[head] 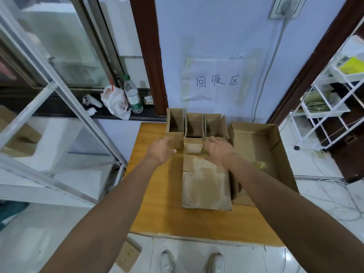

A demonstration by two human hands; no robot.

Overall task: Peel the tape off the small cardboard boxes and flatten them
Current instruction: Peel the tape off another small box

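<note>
**Obs:** State of the hands?

**Op:** My left hand (160, 149) is released. Its fingers are loose and hold nothing I can see, with the tips at the front flap of the left box (174, 120). My right hand (218, 149) lies over the front flap of the right box (214, 126). The back of the hand hides the fingers, so I cannot tell whether they grip.

**Obs:** Where is the work?

**Op:** Three small boxes stand open in a row just beyond both hands, with the middle box (194, 125) in the gap between them. The flattened boxes (205, 186) lie beneath my right wrist, nearer to me. The large tray (256, 142) sits off to the right of the right hand, with a tape wad (261, 165) in it.

**Obs:** Which step, and how do you do it well?

**Op:** I judge this to be choosing the next box to collapse. The picture is too blurred to show any tape on these three.
- Take one box only and draw it toward me, clear of its neighbours.
- Check the bottom seam for tape.
- Lift a tape corner and peel it low and slow, so the paper does not tear.
- Push opposite corners together, then press the box flat with the palm.

The risk is nudging the other boxes off the far edge of the table (157, 203).
</note>
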